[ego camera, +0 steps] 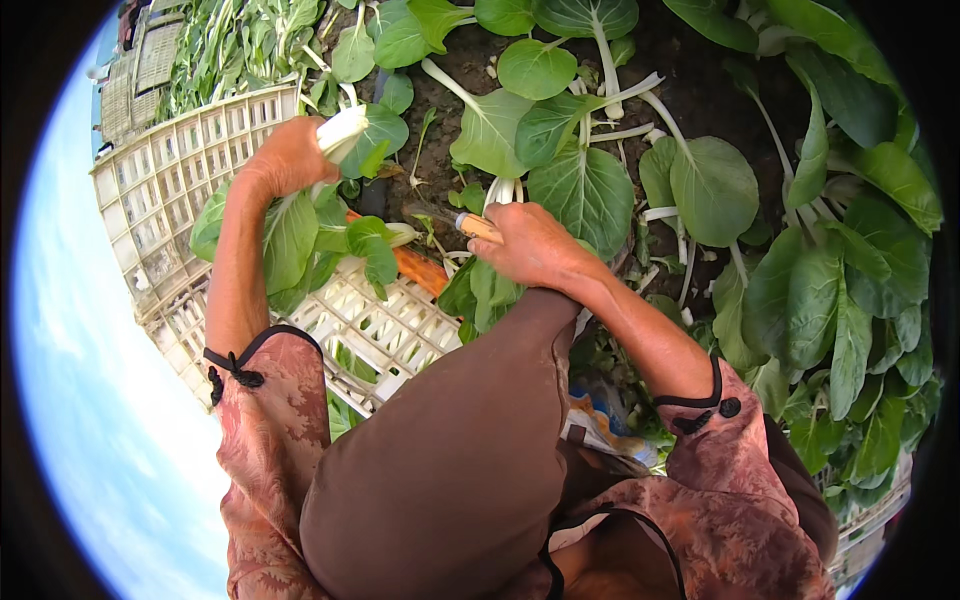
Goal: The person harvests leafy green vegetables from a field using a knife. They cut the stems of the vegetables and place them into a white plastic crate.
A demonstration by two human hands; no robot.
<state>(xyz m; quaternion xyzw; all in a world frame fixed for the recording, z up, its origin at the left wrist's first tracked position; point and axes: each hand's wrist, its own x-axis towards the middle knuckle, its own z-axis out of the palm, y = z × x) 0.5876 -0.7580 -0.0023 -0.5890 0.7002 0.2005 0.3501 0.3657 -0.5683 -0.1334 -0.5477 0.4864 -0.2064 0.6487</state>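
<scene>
My left hand (289, 156) grips a bok choy (343, 133), its pale stem base pointing right and its green leaves hanging below the wrist over a plastic crate. My right hand (529, 244) is closed on the orange handle of a knife (477, 227), whose thin, dirty blade points left above the soil. White leaf stalks of another bok choy (501, 191) show just behind my right hand; whether the fingers also hold them I cannot tell. Cut leaves (491, 131) lie on the soil beyond that hand.
A white slatted plastic crate (161, 169) with an orange edge stands at the left, with greens in it. Leafy plants (814, 300) grow thickly at the right. Dark soil (690, 82) bears scattered stalk pieces. My bent knee (450, 420) rises between my arms.
</scene>
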